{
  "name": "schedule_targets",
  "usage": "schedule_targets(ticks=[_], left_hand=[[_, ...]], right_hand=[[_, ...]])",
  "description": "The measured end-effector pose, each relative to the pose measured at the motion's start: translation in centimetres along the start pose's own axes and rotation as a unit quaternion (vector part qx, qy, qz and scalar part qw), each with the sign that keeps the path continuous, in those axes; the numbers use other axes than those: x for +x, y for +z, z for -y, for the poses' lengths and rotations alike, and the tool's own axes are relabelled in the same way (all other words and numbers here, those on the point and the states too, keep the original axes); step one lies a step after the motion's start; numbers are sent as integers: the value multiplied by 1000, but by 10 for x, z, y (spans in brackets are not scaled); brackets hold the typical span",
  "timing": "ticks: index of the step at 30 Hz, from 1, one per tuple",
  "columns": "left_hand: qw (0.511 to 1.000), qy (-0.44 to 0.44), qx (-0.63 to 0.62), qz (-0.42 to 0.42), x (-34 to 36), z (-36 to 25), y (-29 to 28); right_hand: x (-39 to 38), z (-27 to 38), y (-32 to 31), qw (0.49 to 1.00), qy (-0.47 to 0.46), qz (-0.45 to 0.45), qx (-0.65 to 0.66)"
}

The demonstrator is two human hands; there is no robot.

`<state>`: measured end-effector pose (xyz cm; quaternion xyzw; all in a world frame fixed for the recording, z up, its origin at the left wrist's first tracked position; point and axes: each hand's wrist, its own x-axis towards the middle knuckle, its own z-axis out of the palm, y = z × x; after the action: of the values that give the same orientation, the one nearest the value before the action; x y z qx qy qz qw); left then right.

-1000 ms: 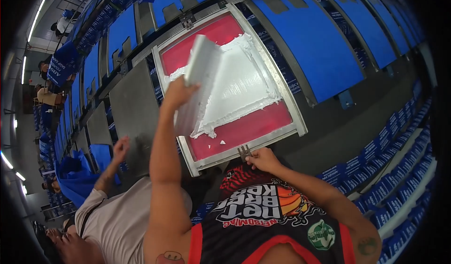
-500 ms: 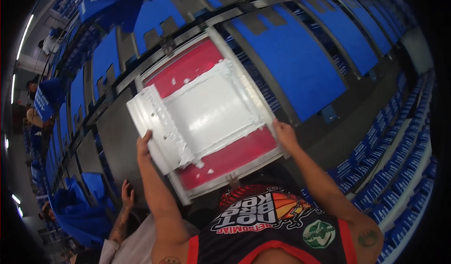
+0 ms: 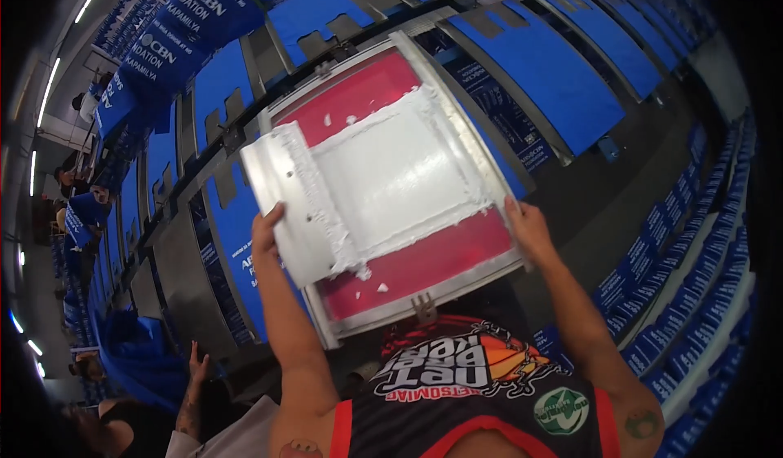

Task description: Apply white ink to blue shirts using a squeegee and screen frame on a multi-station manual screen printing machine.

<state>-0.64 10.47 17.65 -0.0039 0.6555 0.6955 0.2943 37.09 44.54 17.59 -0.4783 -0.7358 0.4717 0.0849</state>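
At the near edge of the bench (image 3: 178, 283), a metal frame (image 3: 453, 111) lies across toward the far rail, its near end close to the wearer's shirt (image 3: 481, 356). Left hand (image 3: 267, 234): grip closed over the outer edge of the squeegee (image 3: 285, 201); whether it takes the frame too, cannot tell. Right hand (image 3: 530, 234): grip grasping the frame's right side.

Done: white paste (image 3: 391, 164) covers the middle of the red mesh (image 3: 440, 256), ridged at its borders, with loose crumbs near both ends. Squeegee rests along the mesh's left side, paste thick on its inner edge. The blue sheet (image 3: 228, 213) left of the frame bears white lettering. Remaining, by appearance: the sheet right of the frame (image 3: 538, 70) looks plain, as do others farther along.

Surface: grey boards, some covered in blue, set side by side along the bench. Room: lettered blue pieces in dense rows (image 3: 693, 238) at right, more hung at upper left; strip lights (image 3: 49, 95); a co-worker's raised hand (image 3: 196, 368) at lower left.
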Motion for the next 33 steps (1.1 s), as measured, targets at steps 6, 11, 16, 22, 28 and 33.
schedule_targets(ticks=[6,11,16,22,28,33], left_hand=[[999,-20,-27,7,22,2,91],[999,-14,-25,-22,25,3,113],[999,1,-35,-32,28,15,110],[998,-18,-44,-49,40,27,122],[980,27,195,39,48,-28,156],[805,154,566,84,84,-74,250]], right_hand=[[69,-16,-66,1000,4,6,12],[100,-21,-80,1000,8,28,9],[125,-23,-75,998,23,52,5],[152,-44,-68,998,32,62,6],[84,-5,-79,929,-298,-105,-193],[-2,-32,-27,920,-8,377,-107]])
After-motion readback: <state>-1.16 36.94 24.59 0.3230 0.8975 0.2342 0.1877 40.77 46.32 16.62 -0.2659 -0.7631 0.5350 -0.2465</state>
